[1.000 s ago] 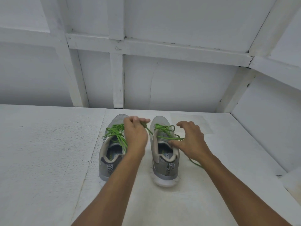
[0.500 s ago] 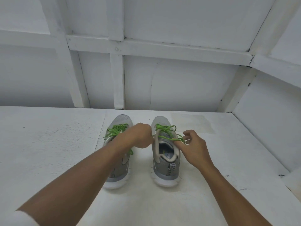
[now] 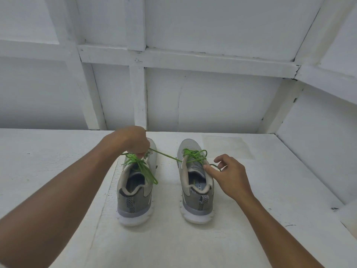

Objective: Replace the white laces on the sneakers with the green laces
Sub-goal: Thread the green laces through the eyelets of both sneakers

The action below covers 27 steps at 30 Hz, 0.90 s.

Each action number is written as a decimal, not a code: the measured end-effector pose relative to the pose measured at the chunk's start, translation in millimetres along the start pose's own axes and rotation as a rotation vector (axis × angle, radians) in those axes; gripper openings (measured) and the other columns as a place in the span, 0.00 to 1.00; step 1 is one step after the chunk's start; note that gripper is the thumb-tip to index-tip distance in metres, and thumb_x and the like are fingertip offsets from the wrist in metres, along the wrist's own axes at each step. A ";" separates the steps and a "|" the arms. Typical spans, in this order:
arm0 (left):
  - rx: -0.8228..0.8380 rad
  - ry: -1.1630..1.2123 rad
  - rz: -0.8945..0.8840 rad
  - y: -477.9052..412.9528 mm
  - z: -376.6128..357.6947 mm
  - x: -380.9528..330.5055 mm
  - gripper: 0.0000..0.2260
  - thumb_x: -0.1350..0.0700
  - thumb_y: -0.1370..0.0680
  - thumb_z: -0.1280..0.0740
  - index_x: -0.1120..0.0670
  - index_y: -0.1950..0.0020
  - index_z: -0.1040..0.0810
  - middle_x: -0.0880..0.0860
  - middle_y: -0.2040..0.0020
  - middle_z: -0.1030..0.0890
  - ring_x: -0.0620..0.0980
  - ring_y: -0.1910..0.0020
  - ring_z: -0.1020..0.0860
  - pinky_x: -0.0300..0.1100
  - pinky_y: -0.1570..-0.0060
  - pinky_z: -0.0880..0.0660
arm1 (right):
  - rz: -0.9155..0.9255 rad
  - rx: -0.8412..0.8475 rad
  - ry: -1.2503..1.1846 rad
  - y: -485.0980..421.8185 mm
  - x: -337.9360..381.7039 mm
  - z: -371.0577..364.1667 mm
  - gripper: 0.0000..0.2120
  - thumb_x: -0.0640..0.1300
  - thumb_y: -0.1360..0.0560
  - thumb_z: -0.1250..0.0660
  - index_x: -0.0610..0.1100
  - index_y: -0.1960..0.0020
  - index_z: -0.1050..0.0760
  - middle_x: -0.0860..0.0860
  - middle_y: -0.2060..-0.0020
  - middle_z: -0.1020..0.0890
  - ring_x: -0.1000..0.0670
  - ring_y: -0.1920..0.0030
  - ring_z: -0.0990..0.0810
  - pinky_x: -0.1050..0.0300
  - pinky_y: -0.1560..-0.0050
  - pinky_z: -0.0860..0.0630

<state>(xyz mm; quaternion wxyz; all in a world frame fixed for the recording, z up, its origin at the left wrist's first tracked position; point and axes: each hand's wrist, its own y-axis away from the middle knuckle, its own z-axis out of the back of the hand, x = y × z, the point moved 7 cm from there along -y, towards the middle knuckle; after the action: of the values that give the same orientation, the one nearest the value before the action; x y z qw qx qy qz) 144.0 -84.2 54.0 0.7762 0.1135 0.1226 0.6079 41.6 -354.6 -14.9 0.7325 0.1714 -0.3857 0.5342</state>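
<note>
Two grey sneakers stand side by side on the white table, heels toward me. Both carry green laces. My left hand [image 3: 133, 141] hovers over the toe of the left sneaker [image 3: 135, 194], fist closed on a green lace end [image 3: 164, 156] that stretches taut to the right sneaker [image 3: 195, 188]. Loose green lace ends [image 3: 146, 173] trail over the left shoe's opening. My right hand [image 3: 229, 175] rests at the right sneaker's outer side, thumb and forefinger pinching the other green lace loop [image 3: 214, 166]. No white laces are in view.
The white table [image 3: 58, 161] meets a white panelled wall [image 3: 212, 105] just behind the shoes. A raised white ledge [image 3: 316, 151] borders the right side.
My left hand has moved back and left over the left shoe's toe, pulling the lace taut across the gap. The left sneaker is uncovered. My right hand has shifted slightly right.
</note>
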 end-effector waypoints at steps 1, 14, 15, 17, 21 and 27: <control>-0.001 0.019 0.004 3.2 2.7 1.6 0.10 0.61 0.29 0.30 0.56 0.70 0.25 0.52 0.68 0.25 0.51 0.66 0.27 0.41 0.67 0.31 | 0.000 0.008 0.000 0.0 0.4 -1.0 0.17 0.60 0.32 0.26 0.51 0.51 0.24 0.53 0.59 0.23 0.52 0.60 0.25 0.56 0.60 0.27; 0.072 0.345 -0.173 25.6 -36.3 -85.6 0.12 0.57 0.23 0.39 0.58 0.53 0.16 0.52 0.58 0.14 0.51 0.60 0.17 0.44 0.55 0.21 | 0.027 0.313 0.135 -9.9 -3.7 -9.9 0.07 0.45 0.22 0.35 0.53 0.47 0.20 0.54 0.56 0.18 0.55 0.57 0.20 0.64 0.60 0.29; 0.060 0.360 -0.151 23.0 -40.2 -85.1 0.12 0.59 0.23 0.40 0.60 0.52 0.17 0.54 0.56 0.14 0.53 0.58 0.16 0.45 0.55 0.20 | 0.042 0.313 0.159 -12.2 -0.7 -10.1 0.05 0.45 0.23 0.34 0.52 0.50 0.20 0.54 0.56 0.17 0.55 0.57 0.21 0.62 0.60 0.30; 0.022 0.365 -0.121 17.2 -44.1 -83.1 0.11 0.59 0.22 0.41 0.62 0.51 0.20 0.56 0.54 0.16 0.55 0.60 0.18 0.46 0.59 0.21 | 0.076 0.269 0.130 -18.3 10.1 -6.2 0.06 0.42 0.23 0.34 0.52 0.54 0.21 0.53 0.57 0.17 0.54 0.59 0.21 0.61 0.60 0.30; -0.080 0.336 -0.050 18.0 -36.9 -76.7 0.08 0.57 0.19 0.42 0.60 0.45 0.31 0.57 0.49 0.26 0.52 0.60 0.25 0.40 0.70 0.33 | 0.048 0.240 0.076 -27.1 22.0 -0.6 0.13 0.39 0.24 0.38 0.52 0.43 0.25 0.52 0.55 0.20 0.49 0.59 0.19 0.65 0.65 0.28; -0.263 0.350 -0.079 21.2 -32.0 -80.7 0.20 0.47 0.19 0.40 0.58 0.33 0.35 0.61 0.40 0.24 0.60 0.44 0.24 0.47 0.52 0.27 | 0.015 0.194 0.078 -17.9 23.6 2.4 0.09 0.52 0.23 0.35 0.52 0.47 0.20 0.54 0.60 0.17 0.52 0.61 0.17 0.59 0.59 0.24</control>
<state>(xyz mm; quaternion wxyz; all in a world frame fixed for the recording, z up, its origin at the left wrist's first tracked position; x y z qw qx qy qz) 95.4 -156.7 34.9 0.7744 -0.1007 0.1797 0.5982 60.2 -347.5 7.2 0.7229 0.2176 -0.3047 0.5807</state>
